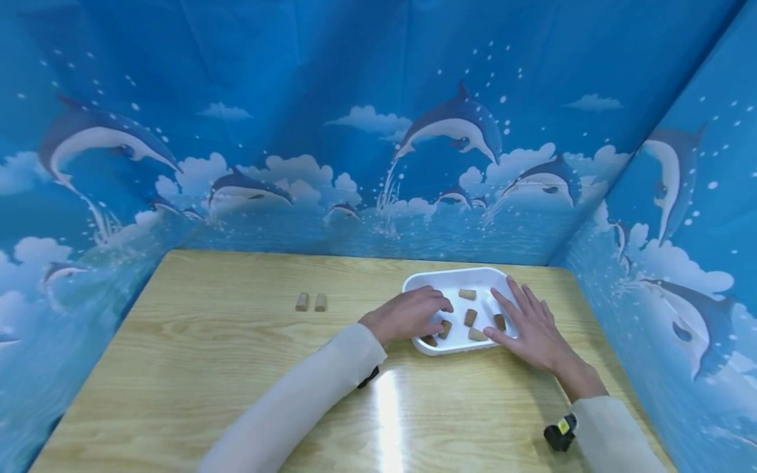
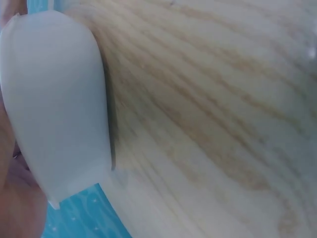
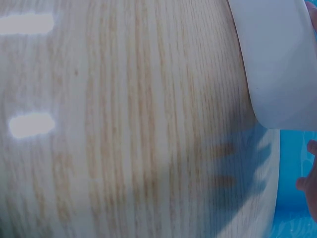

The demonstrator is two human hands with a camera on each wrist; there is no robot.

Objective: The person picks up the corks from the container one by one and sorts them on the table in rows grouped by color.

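Observation:
A white tray point(image 1: 455, 348) holds several small tapered corks, among them a light cork point(image 1: 467, 294) near the back and a brown cork point(image 1: 470, 318) in the middle. My left hand point(image 1: 411, 314) reaches over the tray's left rim. Its thumb tip is beside a cork point(image 1: 446, 330), the index fingertip stands apart from the thumb, and no cork shows held between them. My right hand point(image 1: 535, 332) lies with spread fingers over the right rim, close to a dark cork point(image 1: 499, 322). Both wrist views mostly show the tray's outer wall point(image 2: 57, 104) and little of the hands.
Two corks stand side by side on the wooden table point(image 1: 236, 368), left of the tray: a left one point(image 1: 302, 302) and a right one point(image 1: 321, 303). Blue dolphin-printed sheeting point(image 1: 331, 85) rises behind the table and along its sides.

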